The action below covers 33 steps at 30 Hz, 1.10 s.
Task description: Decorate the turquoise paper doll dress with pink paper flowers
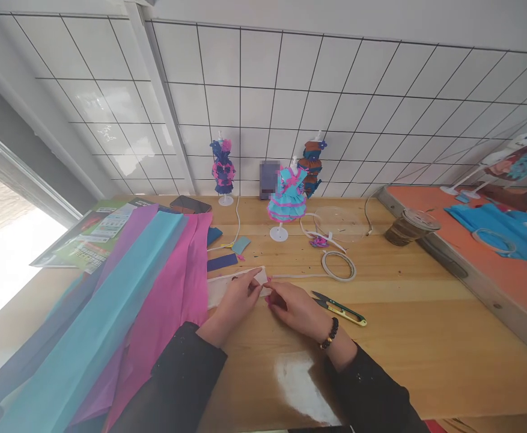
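Note:
A white strip (pixel 218 291) of paper or cloth lies on the table between the pink sheets and my hands. My left hand (pixel 238 296) pinches it near its right end, fingertips drawn together. My right hand (pixel 297 308) meets the left at that end, index finger and thumb closed on the strip's edge; a bit of pink shows by its fingertips. A narrow length of white tape (pixel 299 276) runs from behind my fingers to a tape roll (pixel 339 266) lying flat. Thread snips (pixel 341 309) with yellow handles rest right of my right hand.
Pink sheets (pixel 170 282) and a blue sheet (pixel 105 307) spread along the left. Behind stand small dress forms in a turquoise dress (pixel 288 195), a navy outfit (pixel 223 171) and a brown outfit (pixel 311 165). A cup (pixel 410 228) stands right, beside an orange surface (pixel 479 276).

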Tool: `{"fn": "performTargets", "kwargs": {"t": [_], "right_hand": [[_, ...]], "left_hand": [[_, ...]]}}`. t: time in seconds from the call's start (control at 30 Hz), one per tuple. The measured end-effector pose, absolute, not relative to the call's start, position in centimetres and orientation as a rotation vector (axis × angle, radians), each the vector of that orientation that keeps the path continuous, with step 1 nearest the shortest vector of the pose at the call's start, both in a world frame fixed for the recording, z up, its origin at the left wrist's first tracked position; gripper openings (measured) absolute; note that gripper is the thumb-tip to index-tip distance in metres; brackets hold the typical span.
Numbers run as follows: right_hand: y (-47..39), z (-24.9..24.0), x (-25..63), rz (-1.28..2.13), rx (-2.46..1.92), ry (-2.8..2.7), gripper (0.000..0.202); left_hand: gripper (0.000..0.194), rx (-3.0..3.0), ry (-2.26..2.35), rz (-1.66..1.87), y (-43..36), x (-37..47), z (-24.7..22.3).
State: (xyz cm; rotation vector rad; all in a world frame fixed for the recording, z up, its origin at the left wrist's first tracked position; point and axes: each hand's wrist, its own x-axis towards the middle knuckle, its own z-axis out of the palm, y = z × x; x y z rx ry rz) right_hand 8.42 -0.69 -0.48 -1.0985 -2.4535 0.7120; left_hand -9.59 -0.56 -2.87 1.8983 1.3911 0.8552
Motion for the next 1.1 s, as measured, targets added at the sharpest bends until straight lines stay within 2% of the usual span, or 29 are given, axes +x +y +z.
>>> {"fn": "performTargets", "kwargs": {"t": [0.5,1.1], "right_hand": [[-0.43,-0.42,8.41,0.853,-1.155,-2.365,0.046],[-0.46,-0.8,8.41,0.806,-1.147,-2.383,0.046]], "left_hand": [[0.041,1.918,1.384,0.84,-0.59,-9.63,-2.67],[0.037,1.928,1.381,0.853,-0.56,-9.58,-2.6]]}}
